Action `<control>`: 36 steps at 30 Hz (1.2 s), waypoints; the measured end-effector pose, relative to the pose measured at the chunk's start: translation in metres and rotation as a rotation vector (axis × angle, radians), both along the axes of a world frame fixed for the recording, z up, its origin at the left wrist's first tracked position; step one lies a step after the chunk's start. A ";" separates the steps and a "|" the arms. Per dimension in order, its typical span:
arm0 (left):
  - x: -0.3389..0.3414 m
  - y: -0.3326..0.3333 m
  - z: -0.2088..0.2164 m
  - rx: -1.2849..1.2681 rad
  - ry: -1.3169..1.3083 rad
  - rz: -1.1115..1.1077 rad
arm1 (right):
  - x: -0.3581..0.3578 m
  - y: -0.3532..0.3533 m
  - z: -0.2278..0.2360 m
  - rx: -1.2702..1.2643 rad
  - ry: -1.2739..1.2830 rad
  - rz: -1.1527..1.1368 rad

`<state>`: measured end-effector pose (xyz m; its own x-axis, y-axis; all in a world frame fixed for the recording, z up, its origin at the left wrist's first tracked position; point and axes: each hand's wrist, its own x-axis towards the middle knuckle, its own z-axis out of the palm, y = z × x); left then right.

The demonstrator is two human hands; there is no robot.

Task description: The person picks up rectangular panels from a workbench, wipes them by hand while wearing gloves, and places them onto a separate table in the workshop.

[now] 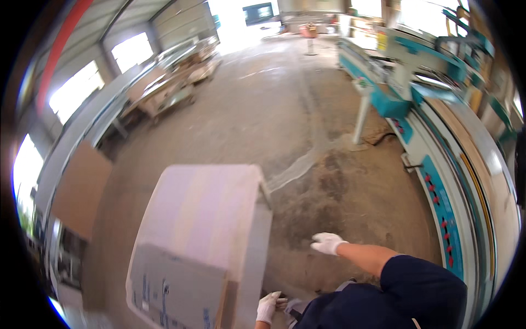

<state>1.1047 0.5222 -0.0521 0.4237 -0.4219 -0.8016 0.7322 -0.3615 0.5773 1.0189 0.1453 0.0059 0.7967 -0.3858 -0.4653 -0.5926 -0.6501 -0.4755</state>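
Observation:
My right hand [327, 243], in a white glove, hangs over the floor with its fingers loosely stretched and nothing in them. Lower down, my left hand [268, 307], gloved too, is beside the right side of a pale pinkish-white table [205, 203]. Its fingers are slightly bent and apart, and no held thing shows. On the near part of that table lies a flat grey panel [175, 285] with blue print. A narrow brown strip [227, 304] runs along the panel's right edge.
A long white and teal machine [444, 219] with red knobs stands along the right. A white post [361, 118] rises from the stained concrete floor [257, 109]. To the left run a long bench, a leaning brown board [82, 186] and carts with boards [170, 93].

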 end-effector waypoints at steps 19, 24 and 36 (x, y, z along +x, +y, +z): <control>-0.245 -0.628 -0.007 -0.174 -0.123 -1.210 | -0.630 -0.143 -0.010 0.158 0.014 -1.556; -0.355 -0.792 -0.010 -0.294 -0.198 -1.341 | -0.694 -0.206 -0.019 0.005 -0.087 -1.772; -0.662 -1.080 0.054 -0.781 -0.306 -1.734 | -0.883 -0.412 0.027 -0.483 -0.404 -2.027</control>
